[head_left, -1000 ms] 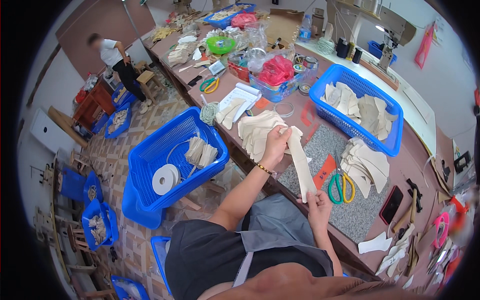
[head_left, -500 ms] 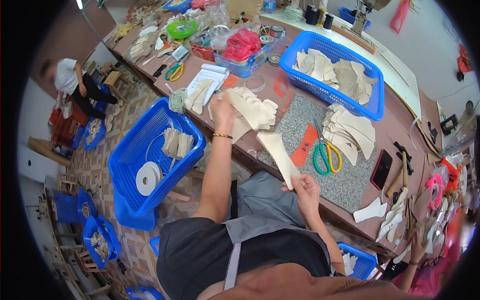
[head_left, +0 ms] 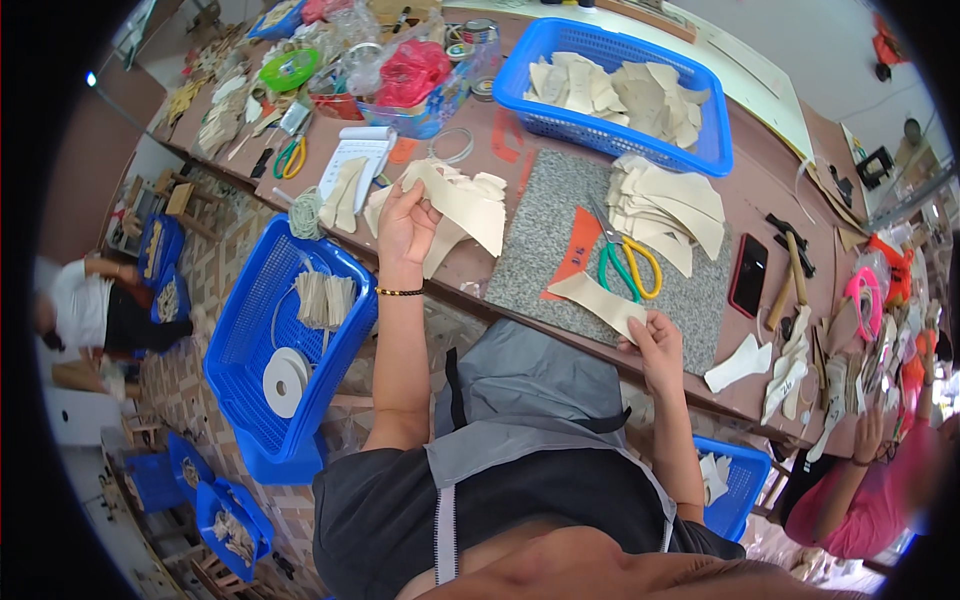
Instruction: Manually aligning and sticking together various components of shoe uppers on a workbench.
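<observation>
My left hand [head_left: 405, 222] grips a cream cut piece from the loose stack of cream pieces [head_left: 465, 205] lying on the brown workbench [head_left: 770, 390]. My right hand [head_left: 655, 343] holds one long cream piece [head_left: 598, 300] flat at the near edge of the grey mat [head_left: 545, 240]. Green-and-yellow scissors [head_left: 625, 265] lie on the mat just beyond that hand. A second pile of cream pieces [head_left: 665, 205] sits at the mat's far right corner.
A blue basket of cream pieces [head_left: 615, 90] stands at the back of the bench. A black phone [head_left: 748, 275] and tools lie to the right. A blue basket [head_left: 285, 350] with a white tape roll sits by my left knee. Other people work at far left and lower right.
My right hand drew the long cream piece away from the stack and lowered it to the mat's near edge. My left hand stays on the stack. The view shifted left.
</observation>
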{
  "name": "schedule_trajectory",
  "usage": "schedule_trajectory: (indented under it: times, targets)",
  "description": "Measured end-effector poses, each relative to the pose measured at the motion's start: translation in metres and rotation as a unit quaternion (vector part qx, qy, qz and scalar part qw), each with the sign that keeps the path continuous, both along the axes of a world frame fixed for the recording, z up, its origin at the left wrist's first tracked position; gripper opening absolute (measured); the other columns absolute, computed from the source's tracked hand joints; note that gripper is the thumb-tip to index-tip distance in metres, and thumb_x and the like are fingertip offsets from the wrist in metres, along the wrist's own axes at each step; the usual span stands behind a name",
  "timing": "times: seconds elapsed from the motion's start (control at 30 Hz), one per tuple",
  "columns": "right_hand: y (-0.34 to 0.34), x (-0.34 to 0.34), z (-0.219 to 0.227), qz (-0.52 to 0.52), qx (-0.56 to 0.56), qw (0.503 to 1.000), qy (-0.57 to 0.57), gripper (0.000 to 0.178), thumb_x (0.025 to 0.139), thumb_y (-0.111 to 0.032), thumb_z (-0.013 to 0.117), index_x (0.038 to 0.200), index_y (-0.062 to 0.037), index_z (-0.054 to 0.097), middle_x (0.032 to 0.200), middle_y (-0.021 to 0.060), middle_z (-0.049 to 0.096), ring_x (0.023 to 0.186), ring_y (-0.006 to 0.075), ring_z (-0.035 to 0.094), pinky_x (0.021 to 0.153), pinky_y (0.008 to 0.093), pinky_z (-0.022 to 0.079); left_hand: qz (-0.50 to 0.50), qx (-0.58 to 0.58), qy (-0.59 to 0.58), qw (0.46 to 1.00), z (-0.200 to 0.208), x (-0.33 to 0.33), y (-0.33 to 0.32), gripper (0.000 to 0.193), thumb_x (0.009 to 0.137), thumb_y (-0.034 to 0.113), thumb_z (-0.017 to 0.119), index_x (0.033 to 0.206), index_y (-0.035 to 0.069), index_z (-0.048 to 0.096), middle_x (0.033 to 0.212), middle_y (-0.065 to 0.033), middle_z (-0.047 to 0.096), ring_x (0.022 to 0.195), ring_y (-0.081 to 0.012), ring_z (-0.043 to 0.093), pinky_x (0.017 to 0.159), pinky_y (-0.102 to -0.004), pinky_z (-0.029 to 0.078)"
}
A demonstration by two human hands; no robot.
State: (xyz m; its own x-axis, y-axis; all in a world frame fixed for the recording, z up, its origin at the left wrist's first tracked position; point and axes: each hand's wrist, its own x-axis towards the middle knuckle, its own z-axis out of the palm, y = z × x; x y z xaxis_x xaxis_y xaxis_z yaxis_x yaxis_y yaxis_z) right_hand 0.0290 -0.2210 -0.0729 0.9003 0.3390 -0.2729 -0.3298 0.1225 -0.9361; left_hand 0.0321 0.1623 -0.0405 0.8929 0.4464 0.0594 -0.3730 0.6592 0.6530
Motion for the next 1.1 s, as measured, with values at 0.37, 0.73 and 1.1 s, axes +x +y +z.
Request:
schedule_trajectory:
  times: [0.37,0.73,1.1]
  targets:
    - [-0.029,0.014,-0.015,-0.04,-0.238,0.962,-0.126,0.019,0.089,-0.012,0.057,0.099,0.0039,0.057,0.074,0.006,0.062,0.058,0.0077,0.056,0.05,0.0228,0.045,-0.116,0.057,0.025,0.991,0.02,0.064,-0.11,0.023,0.088,0.0,0.056,0.108,0.002,0.047,0.103,-0.0122,0.061,0.089,-0.0224,0.064,0.075,-0.0353,0.055]
    - [-0.029,0.008,-0.017,-0.063,-0.179,0.978,-0.084,0.02,0.089,-0.013,0.058,0.101,0.0032,0.057,0.068,0.0023,0.058,0.052,0.0058,0.053,0.045,0.0204,0.041,-0.043,0.244,0.059,0.967,0.003,0.166,-0.194,0.032,0.078,0.003,0.066,0.105,-0.002,0.05,0.1,-0.0127,0.059,0.086,-0.021,0.06,0.077,-0.0285,0.049]
    - [-0.035,0.012,-0.019,-0.051,-0.126,0.989,-0.06,0.022,0.095,-0.02,0.05,0.098,0.0006,0.057,0.066,0.0016,0.057,0.053,0.0052,0.053,0.045,0.0193,0.041,-0.108,0.786,-0.158,0.588,-0.027,0.041,-0.178,0.018,0.077,0.018,0.071,0.089,0.005,0.065,0.083,-0.0067,0.06,0.076,-0.02,0.057,0.068,-0.0315,0.045]
